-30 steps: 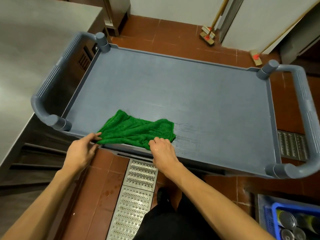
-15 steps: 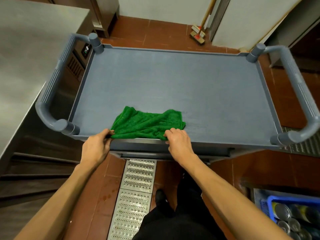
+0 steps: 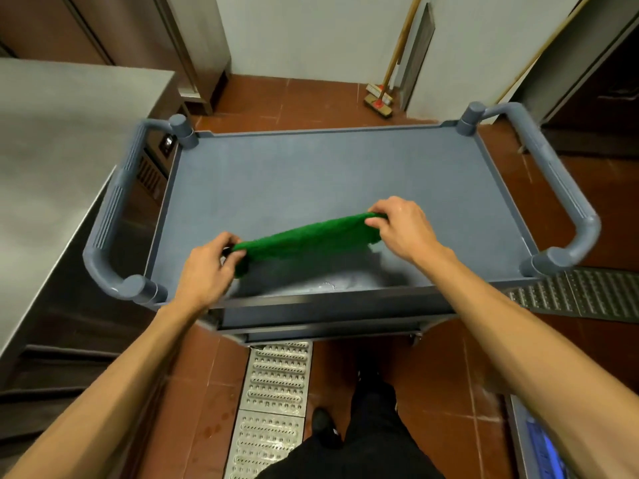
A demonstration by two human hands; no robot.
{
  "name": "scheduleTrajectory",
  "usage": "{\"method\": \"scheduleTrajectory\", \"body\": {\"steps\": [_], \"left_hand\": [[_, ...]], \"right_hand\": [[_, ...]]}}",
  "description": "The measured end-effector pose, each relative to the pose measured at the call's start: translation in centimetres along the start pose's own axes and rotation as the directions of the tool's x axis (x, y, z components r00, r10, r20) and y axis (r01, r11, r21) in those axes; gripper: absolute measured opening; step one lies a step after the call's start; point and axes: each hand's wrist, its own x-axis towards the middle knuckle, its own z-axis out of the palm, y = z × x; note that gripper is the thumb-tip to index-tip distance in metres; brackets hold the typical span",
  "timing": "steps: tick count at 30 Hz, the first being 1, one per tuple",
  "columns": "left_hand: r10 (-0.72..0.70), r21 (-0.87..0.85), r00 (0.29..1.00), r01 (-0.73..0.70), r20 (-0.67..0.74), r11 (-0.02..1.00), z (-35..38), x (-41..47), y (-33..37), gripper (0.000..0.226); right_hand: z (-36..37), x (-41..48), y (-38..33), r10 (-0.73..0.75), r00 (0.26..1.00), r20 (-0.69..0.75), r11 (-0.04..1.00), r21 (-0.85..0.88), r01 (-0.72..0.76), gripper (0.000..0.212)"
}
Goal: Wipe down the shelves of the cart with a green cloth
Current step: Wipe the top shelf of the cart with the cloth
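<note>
Cloth [image 3: 304, 236], green, is stretched in a narrow band between both hands over the near half of the cart's [image 3: 345, 309] top shelf [image 3: 311, 167]. It looks lifted, with a shadow under it on the shelf; blur hides whether its lower edge touches the surface. The left hand [image 3: 207, 267] grips the cloth's left end, its fingers [image 3: 229, 261] curled round the bunched fabric, low and near the shelf's front rim. The right hand [image 3: 403, 229] pinches the right end, its fingers [image 3: 376, 222] closed on the upper edge, higher and farther over the shelf. A wet patch [image 3: 328, 285] glistens on the shelf just behind the front rim, below the cloth. Grey looped handles stand at the cart's two ends, one on the left [image 3: 110, 216] and one on the right [image 3: 553, 181]. A steel counter [image 3: 62, 133] runs along the left of the cart. On the red tiled floor [image 3: 193, 392] a metal grate [image 3: 276, 385] lies beneath the cart's near edge, and a broom [image 3: 378, 102] leans on the far wall. A blue crate [image 3: 543, 447] shows at the lower right.
</note>
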Motion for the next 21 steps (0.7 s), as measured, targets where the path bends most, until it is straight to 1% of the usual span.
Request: {"method": "scheduleTrajectory", "body": {"steps": [2, 4, 7, 9, 11, 13, 16, 17, 19, 21], "left_hand": [[-0.016, -0.095, 1.0, 0.017, 0.007, 0.995, -0.9, 1.6, 1.9, 0.004], [-0.034, -0.171, 0.999, 0.035, 0.009, 0.985, -1.9, 2.9, 3.7, 0.005], [-0.036, -0.237, 0.999, 0.039, 0.015, 0.971, -2.9, 4.6, 5.9, 0.006], [-0.046, -0.262, 0.997, 0.061, 0.06, 0.963, -3.0, 5.8, 7.0, 0.005], [-0.085, -0.328, 0.986, 0.128, 0.142, 0.936, -2.7, 7.2, 8.0, 0.006], [-0.137, -0.379, 0.966, 0.214, 0.219, 0.9, -2.2, 8.6, 8.6, 0.013], [-0.198, -0.341, 0.927, 0.306, 0.317, 0.889, -0.9, 10.5, 8.8, 0.016], [-0.211, -0.302, 0.912, 0.324, 0.353, 0.896, -0.2, 10.9, 8.7, 0.014], [-0.223, -0.199, 0.88, 0.329, 0.419, 0.923, 1.6, 11.4, 8.0, 0.009], [-0.234, -0.066, 0.864, 0.293, 0.445, 0.954, 4.1, 11.6, 7.2, 0.009]], "right_hand": [[-2.1, 1.0, -0.1, -0.011, 1.0, -0.025, 1.0, 0.006, 0.011, 0.024], [-3.9, 2.0, 0.0, -0.016, 0.999, -0.048, 0.999, 0.031, 0.018, 0.024], [-6.4, 3.2, 0.5, -0.001, 0.998, -0.071, 0.998, 0.065, 0.006, 0.024], [-7.5, 4.0, 0.9, 0.013, 0.998, -0.064, 0.998, 0.063, -0.009, 0.024], [-8.2, 4.8, 1.4, 0.036, 0.999, -0.034, 0.997, 0.068, -0.034, 0.023], [-8.5, 5.8, 2.4, 0.058, 0.998, 0.033, 0.996, 0.067, -0.06, 0.024], [-8.4, 7.6, 4.4, 0.102, 0.97, 0.221, 0.992, 0.053, -0.117, 0.026], [-8.1, 8.0, 5.0, 0.113, 0.947, 0.301, 0.991, 0.033, -0.129, 0.026], [-6.2, 8.8, 6.4, 0.13, 0.878, 0.46, 0.991, -0.042, -0.125, 0.026], [-3.6, 9.2, 7.8, 0.144, 0.826, 0.545, 0.989, -0.107, -0.102, 0.026]]}}
